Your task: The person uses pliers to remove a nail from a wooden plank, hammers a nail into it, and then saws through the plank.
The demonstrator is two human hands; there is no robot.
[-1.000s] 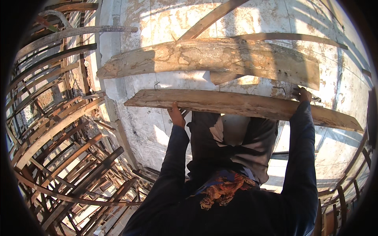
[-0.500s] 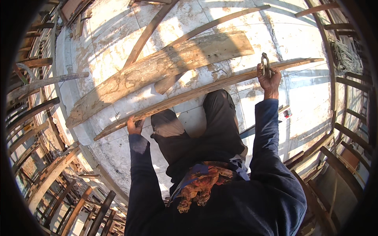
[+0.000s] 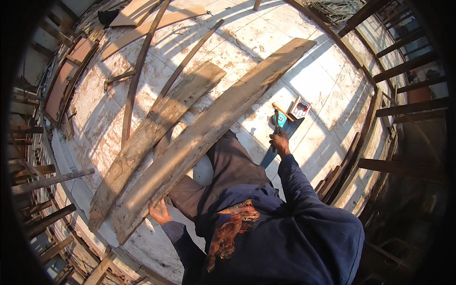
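Observation:
My left hand (image 3: 160,212) grips the near edge of a long weathered plank (image 3: 209,133), close to its lower end. A second, rough plank (image 3: 130,159) lies alongside it on the left. My right hand (image 3: 279,141) is closed on a dark metal hand tool (image 3: 277,127), pincers-like, right of the planks. Beside it are a teal tape measure (image 3: 281,119), a thin orange stick (image 3: 280,109), and a handsaw with a patterned red-and-white handle (image 3: 299,108) and dark blade (image 3: 270,156). My knees are under and beside the long plank.
Narrow battens (image 3: 135,88) and boards (image 3: 152,26) lie on the tiled floor (image 3: 337,76). A framed panel (image 3: 71,76) is at upper left. Timber framework surrounds the area on both sides (image 3: 408,111). A coil of pale cord (image 3: 327,12) sits at the top right.
The plank has swung to a steeper diagonal. My right hand has left the plank and moved down toward the tape and saw, still holding the metal tool. The view has turned.

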